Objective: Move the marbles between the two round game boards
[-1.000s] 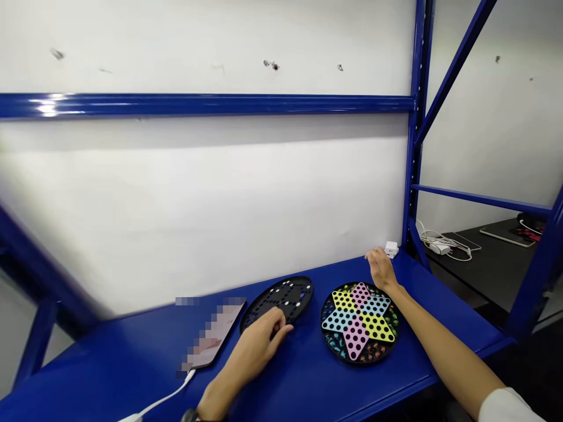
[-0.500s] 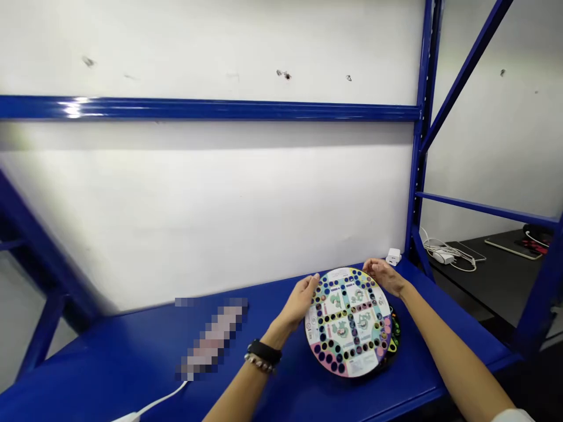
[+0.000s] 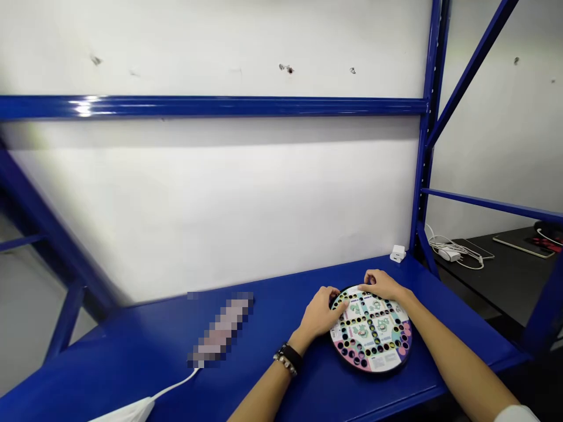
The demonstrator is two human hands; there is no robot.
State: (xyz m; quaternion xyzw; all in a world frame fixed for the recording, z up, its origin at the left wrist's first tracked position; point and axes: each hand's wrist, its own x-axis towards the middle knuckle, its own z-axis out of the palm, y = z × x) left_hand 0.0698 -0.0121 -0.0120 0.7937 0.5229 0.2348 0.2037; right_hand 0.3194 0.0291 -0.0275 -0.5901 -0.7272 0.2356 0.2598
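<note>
A round game board [image 3: 367, 331], printed with pastel zones, small green figures and a cross of dark round spots, lies on the blue tabletop. It sits over a black round base whose dark rim shows around it. My left hand [image 3: 323, 310] is closed on the upper-left rim, thumb over the printed face and fingers curled at the edge. At the far rim my right hand [image 3: 383, 285] has its thumb on the edge and its fingers curled behind. The fingertips of both hands are partly hidden.
A blurred-out pinkish object [image 3: 222, 331] lies to the left, joined to a white cable and a white power strip [image 3: 129, 410]. A white charger block [image 3: 397, 253] stands at the back corner. Blue rack posts [image 3: 424, 176] rise on the right, with cables [image 3: 457, 253] on a black table beyond.
The board has gone from raised and tilted to lying level over the black base, so the colourful loops beneath are covered. Both hands have come closer together at its far rim.
</note>
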